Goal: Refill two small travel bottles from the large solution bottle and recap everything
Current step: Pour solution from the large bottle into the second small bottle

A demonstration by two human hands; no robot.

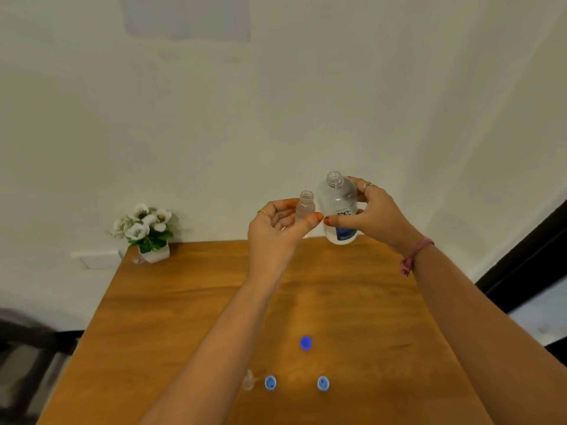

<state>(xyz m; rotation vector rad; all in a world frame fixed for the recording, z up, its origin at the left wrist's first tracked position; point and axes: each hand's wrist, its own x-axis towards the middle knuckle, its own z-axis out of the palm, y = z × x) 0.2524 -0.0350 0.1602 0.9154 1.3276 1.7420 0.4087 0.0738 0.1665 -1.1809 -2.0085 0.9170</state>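
My left hand [277, 228] holds a small clear travel bottle [305, 207] upright, uncapped, pinched between thumb and fingers above the table's far edge. Right beside it my right hand [372, 210] grips the large clear solution bottle [339, 207] with a blue label, also uncapped and upright. The two bottles nearly touch. On the wooden table [190, 317] near me lie a dark blue cap [306, 342], two lighter blue caps [270, 382] [323, 383], and a second small clear bottle [248, 380] beside my left forearm, partly hidden by it.
A small white pot of artificial white flowers [147, 231] stands at the table's far left corner against the white wall. A dark chair [27, 348] sits left of the table. A dark door frame [527, 250] runs along the right.
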